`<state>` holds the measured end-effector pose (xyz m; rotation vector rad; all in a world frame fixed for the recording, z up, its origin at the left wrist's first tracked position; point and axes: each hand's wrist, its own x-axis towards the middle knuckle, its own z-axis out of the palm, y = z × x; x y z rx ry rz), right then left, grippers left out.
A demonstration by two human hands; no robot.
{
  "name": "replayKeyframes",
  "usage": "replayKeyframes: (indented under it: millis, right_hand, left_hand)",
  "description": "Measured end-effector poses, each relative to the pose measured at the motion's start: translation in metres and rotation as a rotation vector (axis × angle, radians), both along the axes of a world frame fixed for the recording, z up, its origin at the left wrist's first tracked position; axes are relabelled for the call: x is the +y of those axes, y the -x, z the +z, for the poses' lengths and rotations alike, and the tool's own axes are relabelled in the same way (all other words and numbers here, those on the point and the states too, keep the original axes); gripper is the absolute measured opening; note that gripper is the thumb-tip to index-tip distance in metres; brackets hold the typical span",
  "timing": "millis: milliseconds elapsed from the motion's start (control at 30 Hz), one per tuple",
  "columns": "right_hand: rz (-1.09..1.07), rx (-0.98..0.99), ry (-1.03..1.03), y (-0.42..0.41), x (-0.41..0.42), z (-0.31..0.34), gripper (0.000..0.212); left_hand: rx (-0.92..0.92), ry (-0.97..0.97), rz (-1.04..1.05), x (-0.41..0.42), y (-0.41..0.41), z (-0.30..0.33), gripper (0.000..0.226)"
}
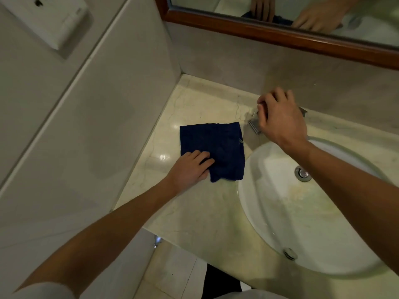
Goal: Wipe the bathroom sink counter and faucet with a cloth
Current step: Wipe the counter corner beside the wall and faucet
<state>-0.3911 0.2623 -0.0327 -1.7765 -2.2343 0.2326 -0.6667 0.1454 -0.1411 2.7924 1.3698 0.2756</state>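
Note:
A dark blue cloth [218, 147] lies spread flat on the pale marble counter [190, 214], left of the white oval sink [269, 212]. My left hand [190, 167] rests on the cloth's near left corner, fingers pressing down on it. My right hand [278, 117] is closed over the chrome faucet [254, 126] at the back of the sink; only the spout tip and a bit of the handle show. The sink's drain [303, 173] is uncovered.
A tiled wall [97, 126] bounds the counter on the left, with a white wall dispenser [51, 20] high up. A wood-framed mirror [280, 37] runs along the back wall. The counter's front edge drops to the floor [170, 275].

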Motion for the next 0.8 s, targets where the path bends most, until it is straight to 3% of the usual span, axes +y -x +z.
replayKeyframes:
  millis: [100, 267, 433, 500, 633, 800]
  right_hand:
    - [-0.003, -0.006, -0.002, 0.0, 0.0, 0.0, 0.031]
    - [-0.003, -0.016, -0.005, 0.0, -0.001, 0.001, 0.031]
    - [0.0, -0.014, 0.0, 0.0, -0.002, 0.002, 0.031]
    - [-0.004, -0.009, -0.003, 0.0, -0.002, 0.002, 0.032]
    - [-0.013, -0.01, -0.011, 0.001, -0.001, 0.001, 0.032]
    - [-0.016, -0.011, -0.014, 0.001, -0.001, 0.001, 0.032]
  left_hand:
    - [0.0, 0.085, -0.006, 0.015, -0.005, 0.011, 0.027]
    - [-0.104, 0.766, 0.179, 0.066, -0.003, 0.071, 0.014]
    - [-0.153, 1.202, 0.32, 0.138, 0.0, 0.111, 0.016]
    - [-0.132, 1.208, 0.434, 0.159, 0.007, 0.114, 0.028]
    - [-0.211, 0.931, 0.574, 0.162, 0.009, 0.104, 0.053]
    - [-0.163, 0.827, 0.537, 0.115, 0.026, 0.084, 0.087]
